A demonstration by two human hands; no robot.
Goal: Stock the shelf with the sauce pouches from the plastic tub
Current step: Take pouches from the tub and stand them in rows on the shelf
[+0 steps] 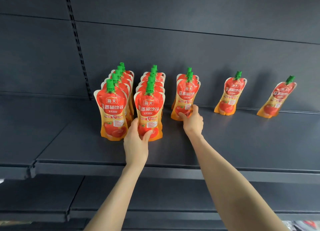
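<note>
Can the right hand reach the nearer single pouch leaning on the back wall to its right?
Probably yes: only bare shelf lies between the right hand and the nearer single pouch, though its grip must first release the third-row pouch.

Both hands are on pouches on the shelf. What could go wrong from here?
The left hand grips the second row's front pouch low down; the rows stand close, so a nudge might topple the left row.
The right hand holds the third row's front pouch near its base; it may tip over on release.
The far-right pouch leans against the back wall and could slide flat.
</note>
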